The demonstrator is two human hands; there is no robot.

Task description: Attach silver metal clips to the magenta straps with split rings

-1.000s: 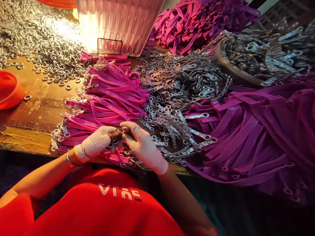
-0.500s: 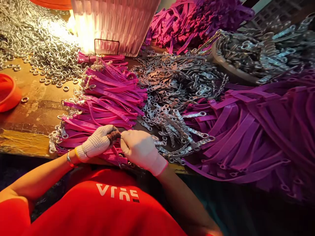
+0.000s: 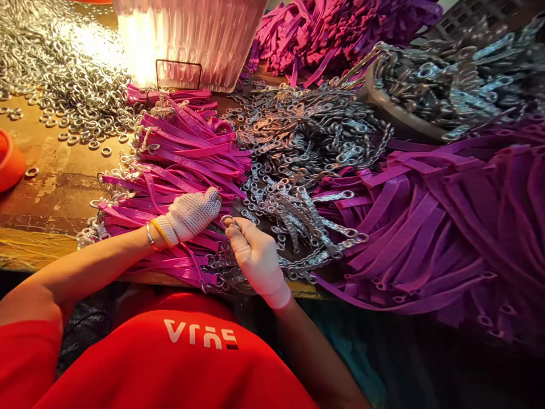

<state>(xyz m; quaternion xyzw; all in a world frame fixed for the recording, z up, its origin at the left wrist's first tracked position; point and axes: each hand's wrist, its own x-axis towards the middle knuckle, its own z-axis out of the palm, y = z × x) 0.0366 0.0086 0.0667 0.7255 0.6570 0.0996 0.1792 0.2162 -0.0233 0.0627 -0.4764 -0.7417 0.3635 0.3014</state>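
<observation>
Right hand pinches a metal ring beside the curled left hand, above pink straps

At the far left, an orange container [image 3: 11, 162] stands on the wooden table [image 3: 55, 196], with a single loose ring [image 3: 32, 171] just beside it. Behind them spreads a heap of silvery rings [image 3: 96, 105], brightly lit near a ribbed translucent bin [image 3: 191, 42]. Next come the pink straps [image 3: 183, 149], laid crosswise in a long row, silvery metal pieces bunched at their left ends.

The left hand [image 3: 191, 216], in a dotted white glove, rests over these straps with its fingers curled in; whether it grips anything is hidden. Just to its right, the right hand [image 3: 255, 250], in a plain pale glove, has its thumb and forefinger closed on a metal ring [image 3: 227, 220], which sticks up from the fingertips, near the left hand and apart from it.

Right of the hands lie tangled braided metal links [image 3: 306, 130]. Behind them is a pile of magenta straps [image 3: 336, 34]. Farther right, a round bowl [image 3: 385, 108] brims with similar links, and broad purple straps [image 3: 426, 227] fan out in front of it.
</observation>
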